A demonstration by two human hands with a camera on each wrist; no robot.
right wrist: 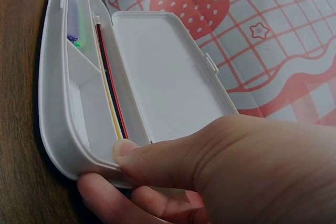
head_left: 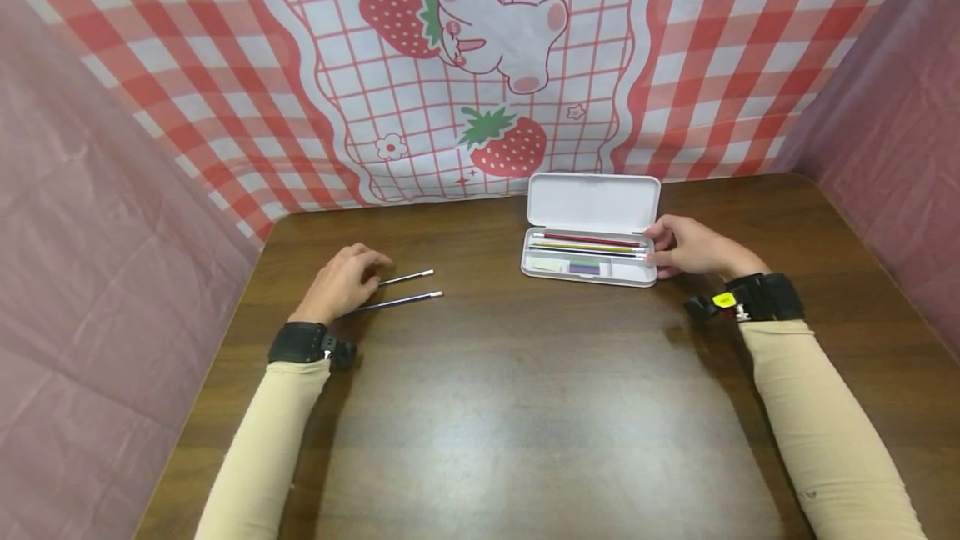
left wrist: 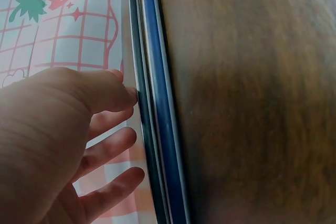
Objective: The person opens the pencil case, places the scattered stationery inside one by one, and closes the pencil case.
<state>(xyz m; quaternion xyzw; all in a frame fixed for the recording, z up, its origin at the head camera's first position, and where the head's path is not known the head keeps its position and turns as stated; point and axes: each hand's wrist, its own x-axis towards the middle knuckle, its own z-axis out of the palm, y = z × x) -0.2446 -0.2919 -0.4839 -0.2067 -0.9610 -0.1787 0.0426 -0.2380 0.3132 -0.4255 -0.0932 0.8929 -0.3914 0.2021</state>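
Two pencils lie on the table at the left, a dark green one and a blue one, with white erasers on their ends in the head view. My left hand is beside them, fingers loosely bent and apart; its thumb tip is at the green pencil, and whether it touches cannot be told. A white pencil case stands with its lid up. In it are several pencils, including a red one, and a purple-green block. My right hand pinches the case's right end, thumb over the rim, fingers outside.
The brown wooden table meets a strawberry-print checked cloth hanging behind the case. Pink cloth hangs at both sides. Each wrist wears a black strap with a small camera.
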